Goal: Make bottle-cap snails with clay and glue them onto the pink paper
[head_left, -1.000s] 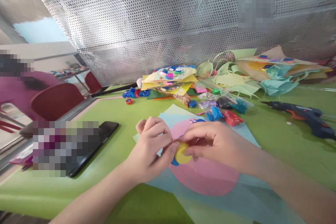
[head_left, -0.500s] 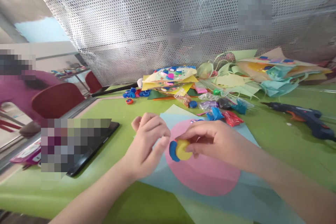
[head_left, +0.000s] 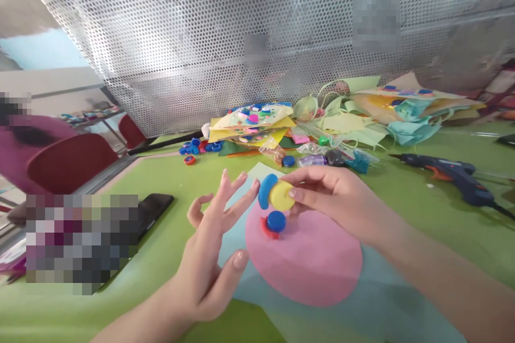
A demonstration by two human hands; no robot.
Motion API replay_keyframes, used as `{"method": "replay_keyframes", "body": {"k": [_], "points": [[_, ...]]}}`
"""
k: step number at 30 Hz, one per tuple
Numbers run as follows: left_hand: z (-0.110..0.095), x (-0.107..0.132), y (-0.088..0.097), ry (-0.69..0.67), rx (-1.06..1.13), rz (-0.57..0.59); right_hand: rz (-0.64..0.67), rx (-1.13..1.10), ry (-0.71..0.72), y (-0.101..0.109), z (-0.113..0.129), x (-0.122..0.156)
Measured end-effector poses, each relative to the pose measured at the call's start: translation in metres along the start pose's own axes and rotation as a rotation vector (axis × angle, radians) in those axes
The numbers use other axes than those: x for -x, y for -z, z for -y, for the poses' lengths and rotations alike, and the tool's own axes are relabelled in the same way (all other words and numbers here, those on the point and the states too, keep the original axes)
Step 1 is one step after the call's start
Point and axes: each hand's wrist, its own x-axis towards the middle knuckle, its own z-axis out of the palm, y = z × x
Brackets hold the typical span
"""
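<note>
My right hand (head_left: 336, 201) pinches a yellow bottle cap (head_left: 281, 196) joined to a blue cap (head_left: 266, 191), held a little above the table. My left hand (head_left: 209, 257) is open with fingers spread; its fingertips reach toward the blue cap's left side, and I cannot tell whether they touch it. Below the caps, a blue cap on a red one (head_left: 274, 223) rests on a pink paper circle (head_left: 309, 262). The circle lies on a light blue sheet (head_left: 374, 300) on the green table (head_left: 177, 177).
A dark blue glue gun (head_left: 446, 171) lies at right. Paper scraps (head_left: 362, 118), small bags (head_left: 322, 158) and loose caps (head_left: 201, 146) crowd the far side before a perforated metal screen (head_left: 241, 37). A black phone (head_left: 153, 209) lies at left, beside red chairs (head_left: 68, 161).
My right hand lifted the yellow and blue caps up off the pink circle. My left hand let go and spread open. A blue-on-red cap pair now shows on the circle.
</note>
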Motion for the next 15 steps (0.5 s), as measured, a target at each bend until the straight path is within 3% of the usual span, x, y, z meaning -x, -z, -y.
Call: {"method": "replay_keyframes", "body": {"k": [7,15], "points": [[0.0014,0.0046,-0.0019,-0.047,-0.046,-0.036,-0.052,-0.053,-0.033,-0.0018,0.0011,-0.0009],[0.0004,0.0046,-0.0047,-0.057,-0.078,0.061,-0.075,-0.168,-0.014,-0.0017,-0.0025,-0.0022]]}}
